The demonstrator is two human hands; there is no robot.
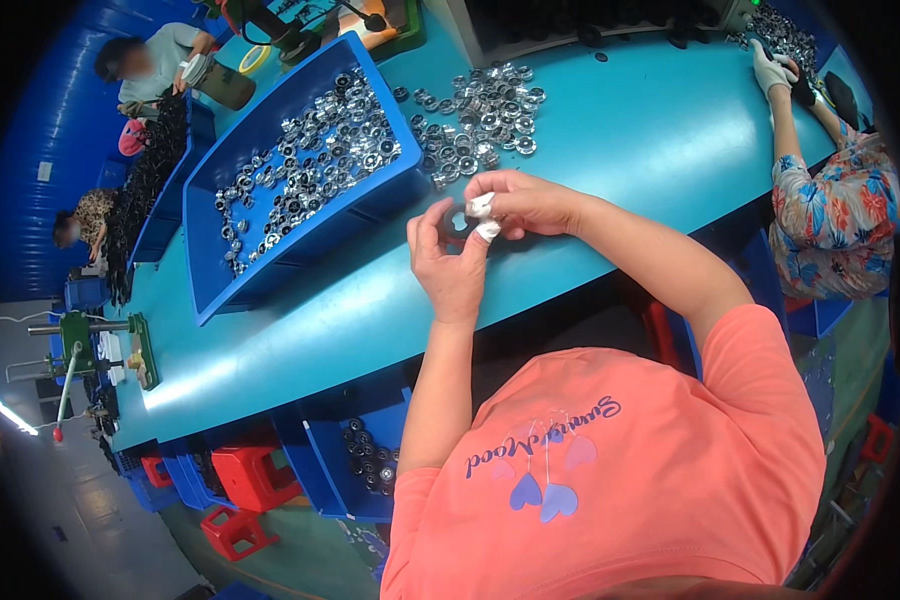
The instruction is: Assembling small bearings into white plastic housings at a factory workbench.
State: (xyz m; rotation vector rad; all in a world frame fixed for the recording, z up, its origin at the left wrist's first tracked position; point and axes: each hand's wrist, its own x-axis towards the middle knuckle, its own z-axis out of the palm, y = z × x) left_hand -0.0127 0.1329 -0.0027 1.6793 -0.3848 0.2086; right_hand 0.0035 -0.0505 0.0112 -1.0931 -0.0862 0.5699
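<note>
My left hand (448, 268) and my right hand (532, 205) meet over the near edge of the table, fingers closed around a small round part (459, 221). Its rim looks dark, and the fingers hide much of it. White wraps cover fingertips where the two hands meet. Just beyond them lies a loose pile of small shiny round metal parts (490, 118) with dark centres. To the left, a big blue bin (300, 262) holds many more of these metal parts (315, 165).
The teal table (620, 130) runs across the view. A co-worker's gloved hand (772, 72) is at the far right; two people work at the left near a bin of black parts (150, 175). A green press (80, 345), red stools (250, 478) and a lower blue bin (320, 470) stand around.
</note>
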